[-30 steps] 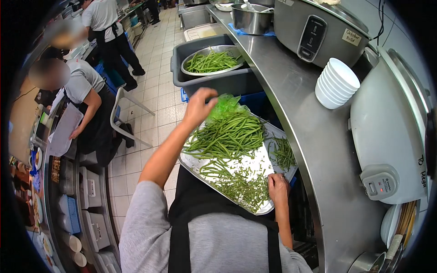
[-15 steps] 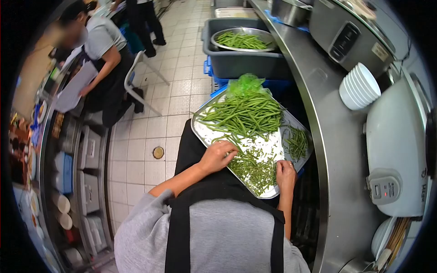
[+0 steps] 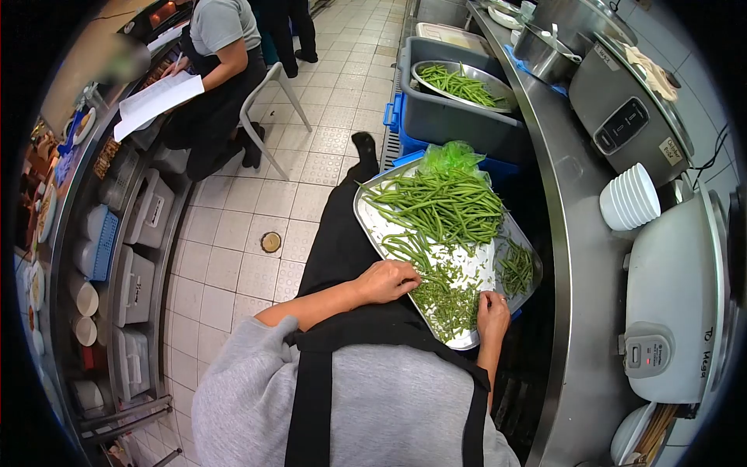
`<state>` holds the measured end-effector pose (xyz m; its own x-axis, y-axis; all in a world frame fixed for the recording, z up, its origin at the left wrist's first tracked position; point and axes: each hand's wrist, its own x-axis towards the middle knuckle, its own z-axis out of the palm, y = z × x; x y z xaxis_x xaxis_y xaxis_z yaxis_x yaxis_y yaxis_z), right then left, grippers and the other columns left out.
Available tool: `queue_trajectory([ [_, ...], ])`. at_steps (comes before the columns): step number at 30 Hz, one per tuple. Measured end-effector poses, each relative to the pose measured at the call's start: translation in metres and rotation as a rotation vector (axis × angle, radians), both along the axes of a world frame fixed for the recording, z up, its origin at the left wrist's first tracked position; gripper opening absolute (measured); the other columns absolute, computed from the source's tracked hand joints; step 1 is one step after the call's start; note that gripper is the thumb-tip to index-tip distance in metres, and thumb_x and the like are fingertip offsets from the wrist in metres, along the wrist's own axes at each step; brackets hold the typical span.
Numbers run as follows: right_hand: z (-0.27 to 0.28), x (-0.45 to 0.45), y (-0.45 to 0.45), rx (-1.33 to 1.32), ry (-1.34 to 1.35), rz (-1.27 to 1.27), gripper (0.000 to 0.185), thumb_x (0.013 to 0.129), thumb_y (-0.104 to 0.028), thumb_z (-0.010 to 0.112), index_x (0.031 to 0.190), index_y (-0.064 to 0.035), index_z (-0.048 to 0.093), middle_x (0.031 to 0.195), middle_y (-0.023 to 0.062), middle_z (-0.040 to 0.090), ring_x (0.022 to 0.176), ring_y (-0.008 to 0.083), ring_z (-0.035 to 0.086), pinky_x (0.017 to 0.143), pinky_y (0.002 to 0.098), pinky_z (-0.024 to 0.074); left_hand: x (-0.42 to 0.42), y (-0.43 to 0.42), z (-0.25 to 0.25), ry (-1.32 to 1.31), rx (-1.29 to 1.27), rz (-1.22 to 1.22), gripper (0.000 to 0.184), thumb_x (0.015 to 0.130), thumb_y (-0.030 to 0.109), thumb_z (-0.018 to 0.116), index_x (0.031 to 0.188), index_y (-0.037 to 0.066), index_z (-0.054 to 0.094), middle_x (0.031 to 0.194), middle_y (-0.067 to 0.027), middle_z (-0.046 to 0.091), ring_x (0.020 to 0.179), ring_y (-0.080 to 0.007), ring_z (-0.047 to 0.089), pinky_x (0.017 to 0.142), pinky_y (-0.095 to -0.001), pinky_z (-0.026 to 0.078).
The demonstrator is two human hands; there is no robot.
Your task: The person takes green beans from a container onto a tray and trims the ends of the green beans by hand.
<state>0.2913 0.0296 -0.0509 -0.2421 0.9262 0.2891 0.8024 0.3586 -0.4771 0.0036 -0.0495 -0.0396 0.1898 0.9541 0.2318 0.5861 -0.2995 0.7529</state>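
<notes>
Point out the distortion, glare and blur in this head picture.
Head view: the metal counter bows and the corners go black; the tray glares white where bare; a blurred patch sits left of the co-worker's sleeve; the left hand and right hand look fairly sharp.

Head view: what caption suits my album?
Bare hands at a tray of long green beans and small clippings, beside a metal counter.

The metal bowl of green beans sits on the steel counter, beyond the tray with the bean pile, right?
Not quite: the head view shows the metal bowl in the grey tub, not on the steel counter. It does hold green beans, beyond the tray with the bean pile.
</notes>
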Motion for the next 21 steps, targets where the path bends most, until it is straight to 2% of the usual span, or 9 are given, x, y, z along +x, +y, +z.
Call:
queue_trajectory([
  [10, -0.001, -0.001, -0.001, -0.043, -0.020, -0.017, 0.015, 0.086, -0.018, 0.061, 0.086, -0.0043, 0.067, 0.081, 0.0156, 0.062, 0.075, 0.0338, 0.061, 0.068, 0.0414, 0.0476, -0.002, 0.000, -0.008, -0.013, -0.004, 0.000, 0.012, 0.084, 0.012, 0.064, 0.093, 0.004, 0.067, 0.087, -0.0106, 0.066, 0.084, -0.0293, 0.064, 0.074, -0.0373, 0.051],
  [16, -0.003, 0.002, 0.000, -0.047, -0.005, -0.033, 0.014, 0.087, -0.018, 0.060, 0.086, -0.0054, 0.066, 0.085, 0.0158, 0.063, 0.079, 0.0370, 0.061, 0.069, 0.0430, 0.0481, 0.001, 0.011, -0.018, -0.047, 0.001, 0.019, 0.010, 0.084, 0.010, 0.065, 0.091, 0.004, 0.067, 0.086, -0.0118, 0.066, 0.080, -0.0285, 0.065, 0.069, -0.0351, 0.051],
  [17, -0.002, 0.001, -0.001, -0.055, -0.005, -0.047, 0.014, 0.086, -0.018, 0.060, 0.086, -0.0054, 0.066, 0.084, 0.0156, 0.063, 0.079, 0.0367, 0.061, 0.069, 0.0428, 0.0483, 0.000, 0.013, -0.018, -0.097, -0.021, 0.021, 0.011, 0.084, 0.011, 0.063, 0.091, 0.003, 0.067, 0.086, -0.0125, 0.066, 0.080, -0.0312, 0.064, 0.070, -0.0371, 0.052],
  [21, 0.010, -0.005, -0.003, -0.138, 0.014, -0.079, 0.012, 0.085, -0.017, 0.062, 0.086, -0.0056, 0.066, 0.083, 0.0148, 0.064, 0.078, 0.0352, 0.062, 0.069, 0.0418, 0.0492, -0.007, 0.016, -0.006, -0.154, -0.037, 0.136, 0.009, 0.085, 0.007, 0.064, 0.092, 0.002, 0.066, 0.086, -0.0115, 0.066, 0.077, -0.0269, 0.064, 0.066, -0.0329, 0.051],
])
